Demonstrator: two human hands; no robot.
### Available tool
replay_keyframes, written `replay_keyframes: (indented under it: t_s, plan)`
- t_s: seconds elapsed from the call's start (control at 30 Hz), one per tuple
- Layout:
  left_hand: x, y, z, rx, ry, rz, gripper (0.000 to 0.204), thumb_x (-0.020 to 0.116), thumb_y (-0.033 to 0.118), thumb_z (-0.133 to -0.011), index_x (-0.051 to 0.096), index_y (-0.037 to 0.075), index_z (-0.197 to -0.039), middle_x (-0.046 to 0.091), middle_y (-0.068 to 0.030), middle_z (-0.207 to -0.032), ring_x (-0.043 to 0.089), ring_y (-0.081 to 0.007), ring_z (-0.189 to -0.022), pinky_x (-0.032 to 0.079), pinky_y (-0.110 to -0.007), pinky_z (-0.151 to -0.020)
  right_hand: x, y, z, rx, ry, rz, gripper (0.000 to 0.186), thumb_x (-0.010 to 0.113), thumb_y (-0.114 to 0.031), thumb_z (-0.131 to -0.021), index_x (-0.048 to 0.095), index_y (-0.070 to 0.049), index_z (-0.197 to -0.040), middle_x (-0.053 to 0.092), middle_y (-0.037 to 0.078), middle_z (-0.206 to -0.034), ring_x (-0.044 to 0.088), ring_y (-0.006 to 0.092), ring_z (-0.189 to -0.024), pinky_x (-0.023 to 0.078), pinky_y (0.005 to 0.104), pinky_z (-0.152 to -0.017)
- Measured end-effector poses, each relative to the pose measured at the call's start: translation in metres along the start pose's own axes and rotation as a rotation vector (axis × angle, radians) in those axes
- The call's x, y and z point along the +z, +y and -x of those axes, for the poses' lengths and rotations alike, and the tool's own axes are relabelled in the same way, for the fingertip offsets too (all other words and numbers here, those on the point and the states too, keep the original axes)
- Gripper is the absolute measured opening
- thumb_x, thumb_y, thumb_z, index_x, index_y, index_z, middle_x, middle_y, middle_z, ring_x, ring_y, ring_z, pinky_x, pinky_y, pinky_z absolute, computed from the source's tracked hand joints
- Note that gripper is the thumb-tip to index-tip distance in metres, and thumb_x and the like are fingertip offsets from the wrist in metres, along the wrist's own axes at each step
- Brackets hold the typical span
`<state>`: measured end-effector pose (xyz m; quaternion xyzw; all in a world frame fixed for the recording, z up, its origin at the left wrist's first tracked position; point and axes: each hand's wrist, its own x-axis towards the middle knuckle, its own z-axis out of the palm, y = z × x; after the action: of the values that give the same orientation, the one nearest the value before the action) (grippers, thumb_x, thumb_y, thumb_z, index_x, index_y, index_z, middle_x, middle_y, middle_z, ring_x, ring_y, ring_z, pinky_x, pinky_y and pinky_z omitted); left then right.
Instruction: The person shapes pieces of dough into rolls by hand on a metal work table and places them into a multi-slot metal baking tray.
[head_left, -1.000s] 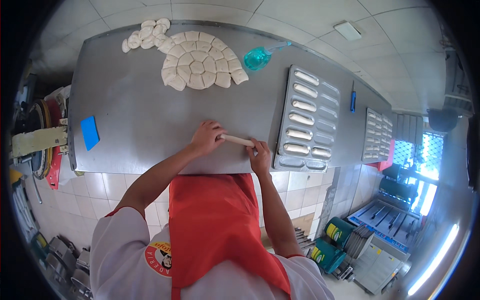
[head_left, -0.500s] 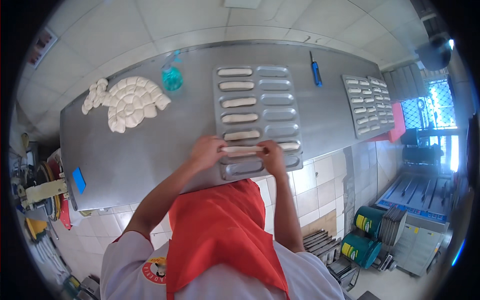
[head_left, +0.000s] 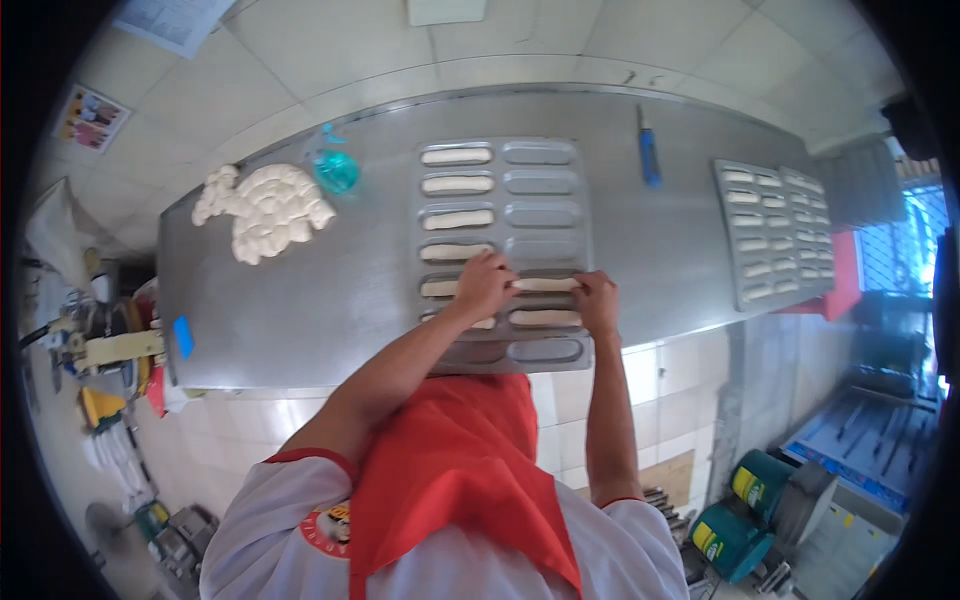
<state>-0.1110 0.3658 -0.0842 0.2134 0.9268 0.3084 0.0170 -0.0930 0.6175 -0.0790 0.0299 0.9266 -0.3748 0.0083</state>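
My left hand (head_left: 486, 285) and my right hand (head_left: 597, 300) pinch the two ends of a pale dough stick (head_left: 545, 285). It is at a right-column hollow of the grey metal moulded baking tray (head_left: 498, 255); whether it rests on the bottom I cannot tell. Another dough stick (head_left: 546, 318) lies in the hollow just nearer to me. Down the left column several hollows hold dough sticks (head_left: 458, 219), two of them partly covered by my left hand and forearm. The farther right-column hollows and the nearest row hold no dough.
Cut dough pieces (head_left: 280, 212) lie bunched on the steel table (head_left: 330, 320) at left, by a teal spray bottle (head_left: 336, 172). A blue-handled tool (head_left: 650, 158) lies beyond the tray. Farther right is another filled tray (head_left: 770, 235). A blue card (head_left: 183, 337) is near the left edge.
Both hands have moved from the left column to the right column, one row farther away. A dough stick now lies in the left-column hollow they were over. The view has shifted slightly.
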Motion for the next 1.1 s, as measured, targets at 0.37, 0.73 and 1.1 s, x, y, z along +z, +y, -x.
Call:
replay_keyframes:
  t_s: [0.37, 0.73, 1.1]
  plan:
    - [-0.086, -0.095, 0.045, -0.320, 0.146, 0.048, 0.038, 0.074, 0.033, -0.081, 0.070, 0.009, -0.110, 0.069, -0.0136, -0.101, 0.064, -0.0345, -0.098, 0.051, -0.045, -0.084, 0.007, -0.021, 0.054, 0.042, 0.312, -0.106, 0.040, 0.072, -0.004, -0.081, 0.066, 0.000, -0.120, 0.061, 0.015, -0.101, 0.062, 0.0287, -0.084, 0.051, 0.0392, -0.076]
    - [-0.191, -0.317, 0.064, -0.385, 0.271, -0.145, 0.030, 0.073, 0.017, -0.075, 0.073, 0.007, -0.104, 0.073, -0.0155, -0.087, 0.070, -0.0319, -0.084, 0.057, -0.040, -0.081, 0.115, -0.165, 0.104, 0.105, 0.186, -0.210, 0.027, 0.071, -0.004, -0.084, 0.069, 0.000, -0.111, 0.067, 0.012, -0.089, 0.065, 0.0208, -0.077, 0.053, 0.0322, -0.069]
    - [-0.237, -0.233, 0.196, -0.392, 0.182, 1.039, 0.038, 0.076, 0.033, -0.081, 0.067, -0.001, -0.095, 0.069, -0.0144, -0.081, 0.068, -0.0229, -0.081, 0.053, -0.034, -0.070, 0.284, -0.382, 0.104, -0.235, -0.105, -0.154, 0.042, 0.067, -0.004, -0.085, 0.054, -0.001, -0.124, 0.063, 0.016, -0.110, 0.061, 0.0320, -0.103, 0.048, 0.0407, -0.089]
